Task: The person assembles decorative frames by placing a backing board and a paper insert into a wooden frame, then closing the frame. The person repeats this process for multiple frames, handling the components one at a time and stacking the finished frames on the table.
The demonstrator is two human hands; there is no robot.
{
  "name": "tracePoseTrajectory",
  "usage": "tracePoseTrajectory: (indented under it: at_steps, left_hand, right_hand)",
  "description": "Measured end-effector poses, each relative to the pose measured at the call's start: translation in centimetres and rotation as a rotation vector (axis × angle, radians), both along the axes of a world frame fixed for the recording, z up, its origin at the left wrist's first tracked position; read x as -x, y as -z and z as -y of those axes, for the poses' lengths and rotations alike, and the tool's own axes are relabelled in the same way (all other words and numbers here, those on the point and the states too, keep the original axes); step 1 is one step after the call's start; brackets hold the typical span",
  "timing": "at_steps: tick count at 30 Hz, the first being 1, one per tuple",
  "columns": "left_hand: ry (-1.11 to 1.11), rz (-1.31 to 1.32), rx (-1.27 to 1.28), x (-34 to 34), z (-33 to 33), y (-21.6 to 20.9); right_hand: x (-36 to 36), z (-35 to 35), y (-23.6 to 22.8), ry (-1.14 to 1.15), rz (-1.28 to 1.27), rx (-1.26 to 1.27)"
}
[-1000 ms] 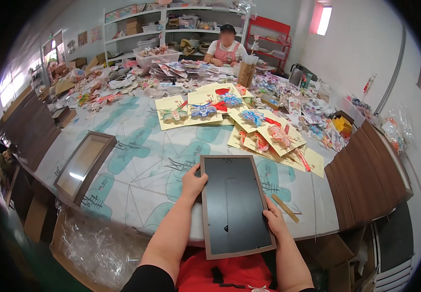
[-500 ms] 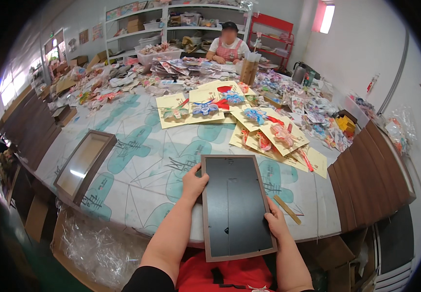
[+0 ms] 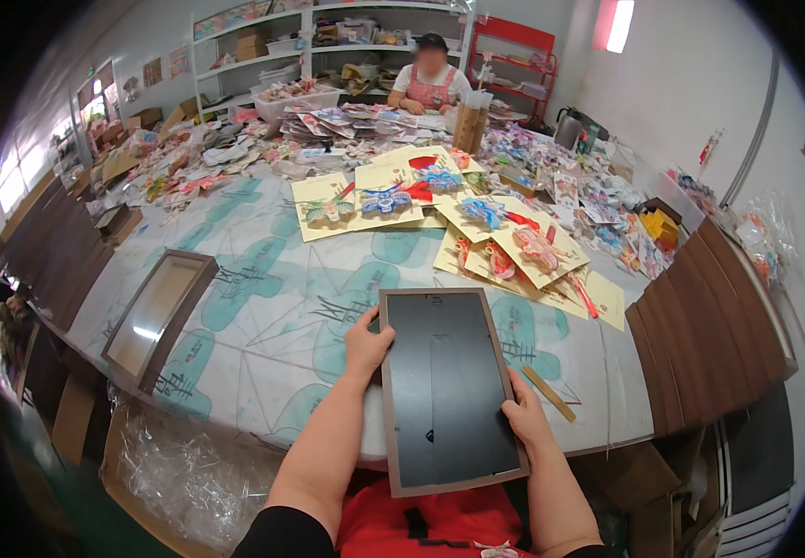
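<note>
A brown wooden picture frame point(image 3: 453, 395), black backing board point(image 3: 465, 372) facing up, is held at the near edge of a table point(image 3: 267, 367), its lower end reaching past the edge above a red garment point(image 3: 374, 525). Whether its far end touches the surface cannot be told.

The left hand point(image 3: 366, 347) is clamped on the frame's upper left side, thumb over the rim; the right hand point(image 3: 527, 415) grips the right side, lower down. The fingers beneath are hidden. This staggered hold looks well suited to a long, flat piece: best practice would be even pressure on the wood, thumbs off the board, the overhanging end well supported and the face beneath kept from scraping.

Just beside the right hand lies a flat, narrow wooden strip point(image 3: 548, 393), which a careless swing could knock. Beyond the frame, cream cards point(image 3: 323, 225) bearing butterfly ornaments point(image 3: 385, 201) overlap one another, close enough to warrant care with the far corners. A glass-fronted frame point(image 3: 156, 312) lies well apart at left; a row of brown frames point(image 3: 700, 339) lines the right. Across the table, a co-worker point(image 3: 432, 91) in a pink apron sits before white shelves point(image 3: 374, 46).
</note>
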State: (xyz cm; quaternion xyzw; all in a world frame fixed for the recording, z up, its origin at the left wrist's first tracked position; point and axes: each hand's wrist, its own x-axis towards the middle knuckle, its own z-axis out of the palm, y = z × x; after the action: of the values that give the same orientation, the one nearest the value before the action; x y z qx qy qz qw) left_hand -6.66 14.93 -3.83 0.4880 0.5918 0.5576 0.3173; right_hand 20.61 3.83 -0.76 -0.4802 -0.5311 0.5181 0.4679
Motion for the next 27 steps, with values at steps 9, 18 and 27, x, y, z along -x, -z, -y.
tracePoseTrajectory:
  at_steps: [9, 18, 27]
  left_hand:
    - [0.220, -0.037, -0.053, 1.4, 2.3, 2.5]
    - [0.268, 0.021, 0.179, -0.6, 16.0, -0.6]
    - [0.194, -0.061, 0.265, -1.8, 15.9, -2.7]
  right_hand:
    - [-1.8, 0.9, 0.7, -0.048, -0.075, 0.119]
    - [-1.9, 8.4, -1.1, -0.069, -0.215, 0.169]
    - [-0.9, 8.2, -0.8, -0.021, 0.079, 0.133]
